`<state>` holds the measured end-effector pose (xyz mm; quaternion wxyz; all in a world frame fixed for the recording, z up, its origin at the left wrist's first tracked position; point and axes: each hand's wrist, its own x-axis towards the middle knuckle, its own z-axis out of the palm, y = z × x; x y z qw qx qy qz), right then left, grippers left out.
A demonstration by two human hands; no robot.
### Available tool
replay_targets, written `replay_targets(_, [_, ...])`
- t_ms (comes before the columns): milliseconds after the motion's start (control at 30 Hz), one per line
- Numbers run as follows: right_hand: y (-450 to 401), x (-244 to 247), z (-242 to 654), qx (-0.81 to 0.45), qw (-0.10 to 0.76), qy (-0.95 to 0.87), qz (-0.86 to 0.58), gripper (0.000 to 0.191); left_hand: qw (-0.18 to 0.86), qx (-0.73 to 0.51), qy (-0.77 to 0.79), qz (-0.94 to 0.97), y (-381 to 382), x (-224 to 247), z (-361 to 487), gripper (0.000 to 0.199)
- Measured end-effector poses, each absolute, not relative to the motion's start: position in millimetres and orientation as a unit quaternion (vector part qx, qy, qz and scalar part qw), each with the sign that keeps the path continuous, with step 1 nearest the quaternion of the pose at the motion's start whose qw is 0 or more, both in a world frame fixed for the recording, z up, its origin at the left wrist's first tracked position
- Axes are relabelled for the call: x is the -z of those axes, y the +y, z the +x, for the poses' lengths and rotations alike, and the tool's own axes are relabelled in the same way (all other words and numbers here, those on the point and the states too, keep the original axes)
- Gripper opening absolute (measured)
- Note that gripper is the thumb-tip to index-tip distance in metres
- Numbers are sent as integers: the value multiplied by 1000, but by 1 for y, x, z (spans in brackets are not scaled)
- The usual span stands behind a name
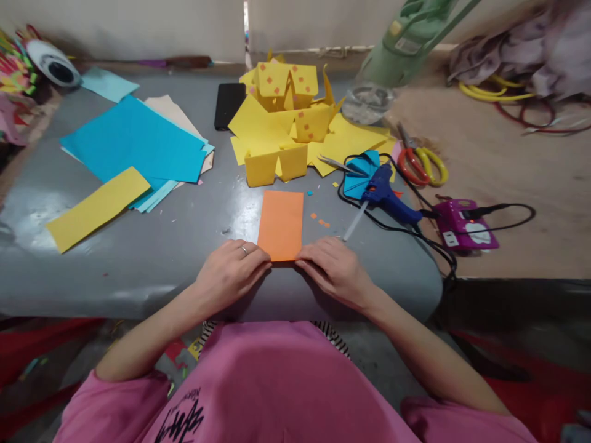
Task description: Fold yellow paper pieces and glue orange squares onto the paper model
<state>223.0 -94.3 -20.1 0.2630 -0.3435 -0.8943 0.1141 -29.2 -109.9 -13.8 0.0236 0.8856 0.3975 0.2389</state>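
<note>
- With our left hand (233,267) we pinch 1 near corner of the orange paper (281,224).
- With our right hand (337,267) we pinch the other.
- It lies on the grey table (92,274).

A single camera is looking out from the person's head, facing forward and steeply down. The shirt (277,381) is filling the middle of the bottom edge, close beneath the lens, while the left hand (231,269) and right hand (336,269) are lying just below the center, farther out. The wide view is covering most of the surface (115,271) and reaching the wall (138,31) along the top.
</note>
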Motion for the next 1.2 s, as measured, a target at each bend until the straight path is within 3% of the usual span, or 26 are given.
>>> replay_targets(333, [-93,5,220,-368,307,-744,-466,15,235,-259,458,817,-95,4,-35,16])
replay_targets(433, [-94,6,224,-395,318,-734,-452,15,209,-253,435,839,-92,10,-34,14])
replay_targets(567, [-91,5,238,-386,345,-751,-410,13,100,-278,427,855,-91,13,-41,13])
replay_targets(700, [-78,3,249,-255,388,-765,-447,17,-5,-315,441,840,-90,2,-48,7])
replay_targets(800, [-74,4,242,-56,404,-796,-448,54,-141,-313,447,826,-93,-6,-41,13])
replay_targets(867, [-76,6,230,58,383,-832,-397,66,-194,-295,436,828,-96,-8,-31,14])
replay_targets(933, [-80,9,217,130,350,-857,-355,56,-204,-283,411,842,-102,-9,-21,14])
replay_targets(1000, [-82,11,207,127,324,-872,-343,34,-191,-286,385,856,-106,-10,-17,17])
replay_targets(1067, [-80,10,206,50,327,-872,-361,22,-166,-286,382,863,-109,-10,-22,23])
replay_targets(1200, [-68,5,217,-160,365,-823,-405,21,-92,-303,418,851,-109,-8,-46,19])
